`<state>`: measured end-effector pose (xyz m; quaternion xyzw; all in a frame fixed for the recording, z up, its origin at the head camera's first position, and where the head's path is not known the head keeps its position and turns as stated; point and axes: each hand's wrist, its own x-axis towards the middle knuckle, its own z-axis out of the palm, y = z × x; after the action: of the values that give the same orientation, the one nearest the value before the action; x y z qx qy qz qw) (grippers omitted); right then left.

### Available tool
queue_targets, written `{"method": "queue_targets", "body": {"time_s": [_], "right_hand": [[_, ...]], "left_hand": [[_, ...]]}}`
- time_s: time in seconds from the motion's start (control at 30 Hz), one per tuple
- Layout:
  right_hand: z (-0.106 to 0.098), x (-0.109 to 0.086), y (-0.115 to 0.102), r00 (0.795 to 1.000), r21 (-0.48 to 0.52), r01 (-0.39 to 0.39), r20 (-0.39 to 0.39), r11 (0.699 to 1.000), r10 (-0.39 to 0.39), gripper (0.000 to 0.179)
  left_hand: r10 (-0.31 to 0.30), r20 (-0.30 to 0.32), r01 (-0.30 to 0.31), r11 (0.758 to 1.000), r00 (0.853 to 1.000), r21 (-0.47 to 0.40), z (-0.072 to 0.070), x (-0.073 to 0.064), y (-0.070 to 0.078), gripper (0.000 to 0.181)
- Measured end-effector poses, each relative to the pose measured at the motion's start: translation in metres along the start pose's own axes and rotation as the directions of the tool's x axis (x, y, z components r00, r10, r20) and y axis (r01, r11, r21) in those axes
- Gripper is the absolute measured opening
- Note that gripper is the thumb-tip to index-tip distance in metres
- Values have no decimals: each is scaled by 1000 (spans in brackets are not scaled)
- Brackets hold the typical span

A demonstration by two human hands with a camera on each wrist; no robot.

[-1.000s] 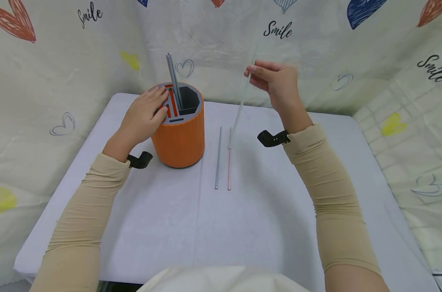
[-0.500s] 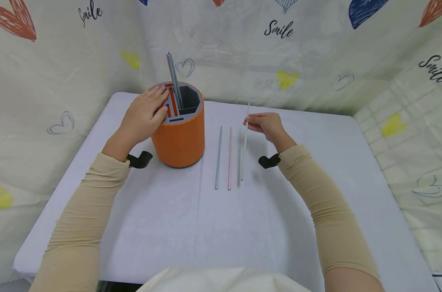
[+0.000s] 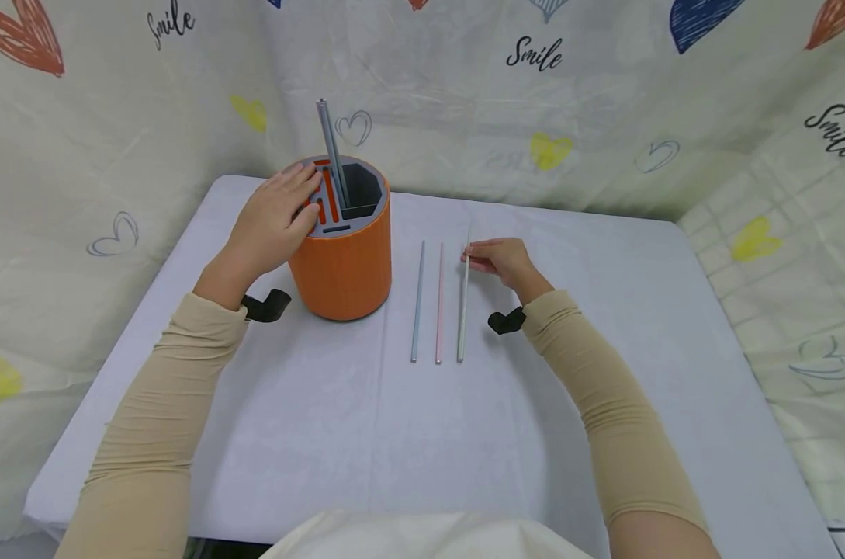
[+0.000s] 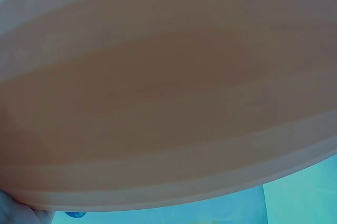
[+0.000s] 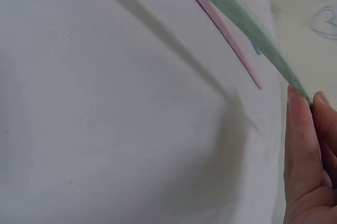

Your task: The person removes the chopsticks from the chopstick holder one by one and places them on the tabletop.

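Observation:
My left hand (image 3: 271, 217) rests on the top of an orange round holder (image 3: 341, 276), with the fingers laid over its slotted grey lid and the thumb near the rim. The holder's side (image 4: 168, 87) fills most of the left wrist view. My right hand (image 3: 500, 260) pinches a thin pale green stick (image 3: 463, 310) by its far end, between thumb and fingers (image 5: 303, 124). This stick lies nearly parallel to a pink stick (image 3: 439, 307) and a blue stick (image 3: 418, 307) on its left. In the right wrist view, the green stick (image 5: 247, 21) casts a shadow on the cloth.
Several grey sticks (image 3: 329, 140) stand upright in the holder's dark open compartment (image 3: 362, 186). White cloth (image 3: 394, 442) covers the table. Behind it hangs a pale curtain (image 3: 443, 116) printed with hearts and "Smile".
My right hand has come down and toward me, bringing the green stick from a raised slant to low beside the pink one. The left hand and holder stay put.

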<state>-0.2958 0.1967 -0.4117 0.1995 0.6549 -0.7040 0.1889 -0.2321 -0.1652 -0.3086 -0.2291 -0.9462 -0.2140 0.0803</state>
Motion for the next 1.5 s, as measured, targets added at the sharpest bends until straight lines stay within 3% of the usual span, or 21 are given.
{"method": "queue_targets", "body": {"time_s": [0.2, 0.43, 0.57, 0.77, 0.93, 1.1, 1.23, 1.33, 1.5], "right_hand": [[1, 7, 8, 999, 9, -25, -40, 1000, 25, 34], [2, 11, 13, 993, -61, -44, -117, 997, 37, 31], [1, 15, 18, 991, -146, -4, -136, 989, -16, 25], [-4, 22, 18, 977, -336, 82, -161, 938, -143, 27], [4, 16, -4, 956, -269, 193, -166, 944, -242, 34], [32, -3, -42, 944, -197, 276, -126, 941, -304, 33], [59, -21, -67, 925, -158, 367, -44, 917, -378, 29], [78, -31, -80, 897, -118, 441, 17, 889, -443, 28], [102, -46, -96, 860, -90, 509, 63, 856, -506, 28]], "left_hand": [[-2, -3, 2, 1000, 1000, 6, 0, 0, 0, 51], [-5, -2, 5, 1000, 1000, -4, 0, -1, 0, 51], [-5, -2, 5, 1000, 1000, -3, 0, -1, -1, 52], [-8, 0, 8, 1000, 1000, -8, 0, -1, -1, 52], [-6, 2, 6, 1000, 1000, -5, 0, 0, 0, 52], [-6, -5, 6, 1000, 1000, -2, 0, -1, 0, 51], [-4, -11, 4, 1000, 1000, -4, 0, -1, 0, 51], [-1, -15, 1, 1000, 1000, -3, 0, 0, 0, 51], [-1, -11, 1, 1000, 1000, -5, 0, 0, 0, 51]]}}
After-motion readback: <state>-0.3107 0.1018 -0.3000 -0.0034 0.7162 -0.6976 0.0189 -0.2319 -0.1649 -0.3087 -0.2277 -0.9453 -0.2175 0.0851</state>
